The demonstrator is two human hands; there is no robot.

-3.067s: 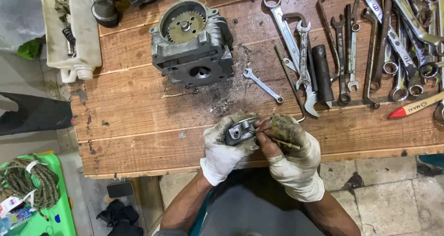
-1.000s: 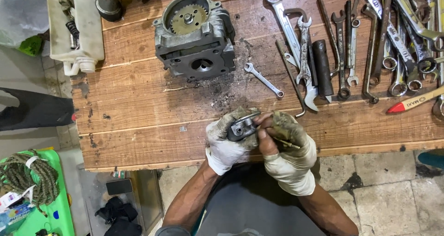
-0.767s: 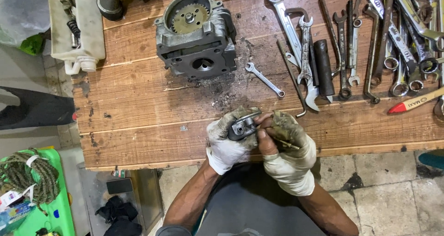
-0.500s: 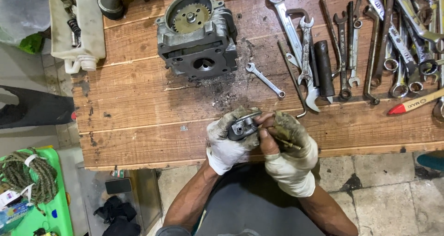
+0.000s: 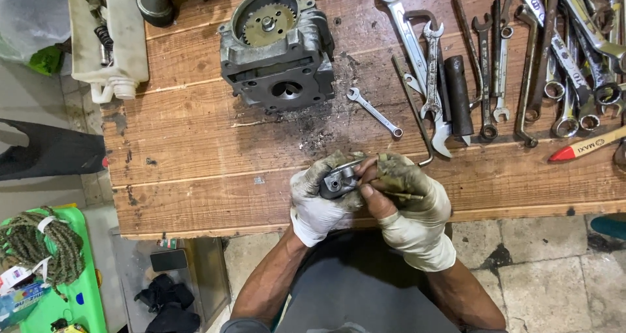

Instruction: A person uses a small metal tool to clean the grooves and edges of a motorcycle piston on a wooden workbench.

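My left hand [image 5: 317,199], in a dirty white glove, grips a small grey metal part [image 5: 340,180] with a round hole, held over the front edge of the wooden workbench [image 5: 195,170]. My right hand [image 5: 407,199], also gloved with bare fingertips showing, presses against that part and pinches a thin metal pin or pick [image 5: 399,195]. Both hands touch each other at the part. Further back on the bench stands a grey engine cylinder head [image 5: 277,46] with a toothed sprocket on top.
A small spanner [image 5: 373,111] lies just behind the hands, with a long bent rod [image 5: 412,111] beside it. Several wrenches [image 5: 521,52] fill the right of the bench. A white tray [image 5: 107,33] sits back left. A green stool with rope [image 5: 42,255] stands lower left.
The hands have kept the same grip on the small part; only the view has shifted slightly, and the fingers have made small movements.
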